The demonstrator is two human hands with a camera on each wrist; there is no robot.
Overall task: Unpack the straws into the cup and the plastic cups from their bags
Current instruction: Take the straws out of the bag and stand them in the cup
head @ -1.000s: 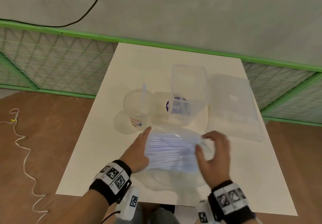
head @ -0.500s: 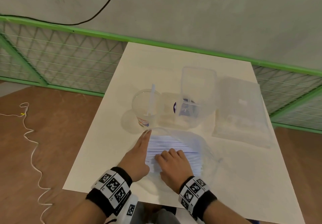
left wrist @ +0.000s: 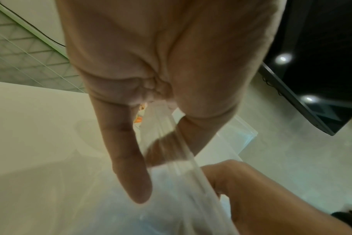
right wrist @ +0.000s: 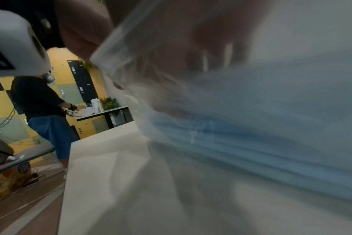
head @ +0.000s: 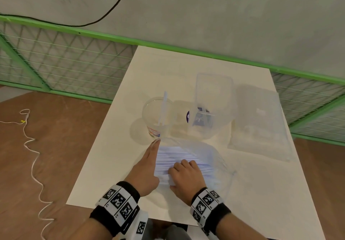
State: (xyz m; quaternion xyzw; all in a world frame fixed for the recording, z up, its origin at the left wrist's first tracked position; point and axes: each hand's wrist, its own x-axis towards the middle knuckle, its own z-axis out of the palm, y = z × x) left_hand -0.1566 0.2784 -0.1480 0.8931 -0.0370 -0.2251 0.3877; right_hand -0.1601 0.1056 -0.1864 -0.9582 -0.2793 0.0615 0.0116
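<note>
Right hand shifted left, gripping straw bag (left hand steady)

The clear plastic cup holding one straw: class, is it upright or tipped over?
Upright. The clear plastic cup stands on its base on the white table, round rim facing up, with a single white straw leaning inside.

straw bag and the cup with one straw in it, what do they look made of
The straw bag: thin glossy clear plastic film; the straws show through it and it crumples. The cup: clear rigid plastic, likely disposable; the table shows through its wall, coloured print near the base. The straws: pale, paper-wrapped or plastic, cannot tell.
</note>
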